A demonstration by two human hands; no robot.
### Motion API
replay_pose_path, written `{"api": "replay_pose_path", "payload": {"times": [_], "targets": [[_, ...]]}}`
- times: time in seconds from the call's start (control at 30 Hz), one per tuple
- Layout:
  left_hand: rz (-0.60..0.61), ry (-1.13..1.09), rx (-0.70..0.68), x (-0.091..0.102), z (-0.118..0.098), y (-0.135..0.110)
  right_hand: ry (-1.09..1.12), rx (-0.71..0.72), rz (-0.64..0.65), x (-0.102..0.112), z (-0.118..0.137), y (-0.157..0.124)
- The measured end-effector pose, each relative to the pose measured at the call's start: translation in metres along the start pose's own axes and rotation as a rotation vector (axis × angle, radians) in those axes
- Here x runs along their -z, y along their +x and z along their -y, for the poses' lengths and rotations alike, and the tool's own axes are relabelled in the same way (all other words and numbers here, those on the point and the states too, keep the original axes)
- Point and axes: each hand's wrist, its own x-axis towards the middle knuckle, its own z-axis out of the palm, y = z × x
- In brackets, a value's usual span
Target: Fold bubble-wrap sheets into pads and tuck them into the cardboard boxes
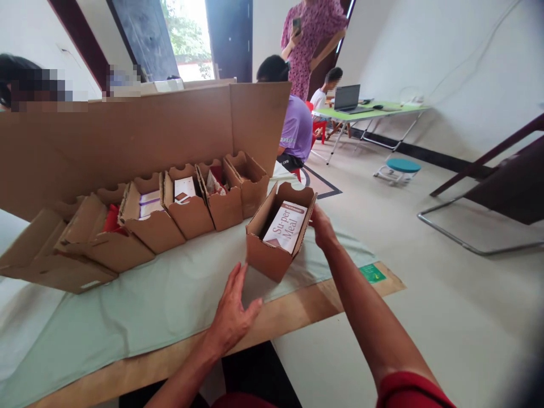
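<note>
A small open cardboard box [266, 259] stands apart from the others near the table's front edge. Inside it is a white packet [285, 226] printed "Su-per Meal". My right hand [323, 228] is against the box's right side, its fingers mostly hidden behind the wall. Just off the near left corner, my left hand [235, 311] is open, thumb and fingers apart, holding nothing. Several similar boxes form a row to the left; one holds a white box with a brown picture [184, 190], another a red item [114, 220].
A tall cardboard panel [170, 127] rises behind the row. Pale green cloth [178, 294] covers much of the wooden table [297, 317]. Beyond are several people, a green table [361, 116] with a laptop [347, 98], a blue-topped stool [403, 165] and a metal-framed chair [505, 181] on the right.
</note>
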Motion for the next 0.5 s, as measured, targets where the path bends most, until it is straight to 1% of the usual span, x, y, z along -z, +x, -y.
{"api": "replay_pose_path", "payload": {"times": [0.1,0.17,0.23,0.3,0.37,0.43,0.5], "targets": [[-0.013,-0.104,-0.018,-0.004,-0.017,0.015,0.028,0.017,0.045,-0.012,-0.012,-0.028],[-0.070,-0.177,-0.040,-0.001,-0.025,0.021,0.027,0.064,0.027,-0.010,-0.017,-0.056],[-0.131,-0.225,-0.054,0.003,-0.028,0.021,0.010,0.115,-0.010,-0.003,-0.019,-0.086],[-0.160,-0.228,-0.045,0.005,-0.028,0.014,-0.012,0.138,-0.054,0.003,-0.019,-0.113],[-0.166,-0.207,-0.024,0.005,-0.025,0.003,-0.024,0.136,-0.085,0.005,-0.017,-0.136],[-0.166,-0.191,-0.007,0.008,-0.020,-0.008,-0.020,0.137,-0.088,0.001,-0.013,-0.152],[-0.165,-0.189,0.022,0.018,-0.017,-0.016,-0.001,0.133,-0.059,-0.009,-0.008,-0.165]]}}
